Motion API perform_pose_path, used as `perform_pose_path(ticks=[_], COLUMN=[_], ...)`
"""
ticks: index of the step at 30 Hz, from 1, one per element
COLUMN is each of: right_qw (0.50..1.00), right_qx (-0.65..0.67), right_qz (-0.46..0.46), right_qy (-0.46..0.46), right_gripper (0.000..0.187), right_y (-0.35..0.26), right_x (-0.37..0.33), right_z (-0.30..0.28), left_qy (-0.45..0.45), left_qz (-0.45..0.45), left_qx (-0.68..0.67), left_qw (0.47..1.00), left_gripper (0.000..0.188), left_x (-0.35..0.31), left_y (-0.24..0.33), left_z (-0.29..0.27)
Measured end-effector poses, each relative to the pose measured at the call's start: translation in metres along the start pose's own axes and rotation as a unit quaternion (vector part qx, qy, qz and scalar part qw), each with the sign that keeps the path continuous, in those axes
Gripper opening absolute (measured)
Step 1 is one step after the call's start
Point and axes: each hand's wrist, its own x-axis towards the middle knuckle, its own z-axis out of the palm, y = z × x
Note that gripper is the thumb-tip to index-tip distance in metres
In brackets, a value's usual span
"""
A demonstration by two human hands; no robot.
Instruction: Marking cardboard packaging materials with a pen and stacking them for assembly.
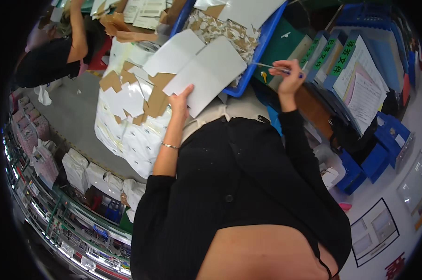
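My left hand [181, 100] grips a flat white cardboard sheet [215, 72] by its near left corner, thumb on top and fingers beneath. My right hand [289, 78] is closed around a thin tool [280, 69] with a slim metal shaft and a blue-ended handle; its exact kind is unclear. The shaft points left toward the sheet's right corner, apart from it. Under the held sheet lies another white sheet [176, 50]. Both sheets overlap a blue bin [269, 39] filled with torn white and brown cardboard scraps [208, 27].
Cut cardboard pieces [127, 99] lie on a white printed plastic sack [122, 140] at left. Blue file folders [334, 77] and blue trays [383, 144] stand at right. Another person's arm [78, 37] reaches in at the upper left, near brown paper [122, 28].
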Motion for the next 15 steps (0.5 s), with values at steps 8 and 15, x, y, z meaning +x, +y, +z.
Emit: perform_pose_path(ticks=[8, 15], right_qw=[0.980, 0.931], right_qx=[-0.121, -0.252], right_qz=[-0.154, -0.264], right_qy=[0.043, -0.012], right_gripper=[0.023, 0.023], right_y=[0.034, 0.036], right_x=[-0.026, -0.025], right_z=[0.030, 0.039], left_qy=[-0.019, -0.038], left_qz=[0.029, 0.074], left_qx=[-0.027, -0.028], left_qw=[0.999, 0.996], left_gripper=[0.032, 0.031], left_x=[-0.004, -0.006], left_y=[0.000, -0.003], left_z=[0.003, 0.000])
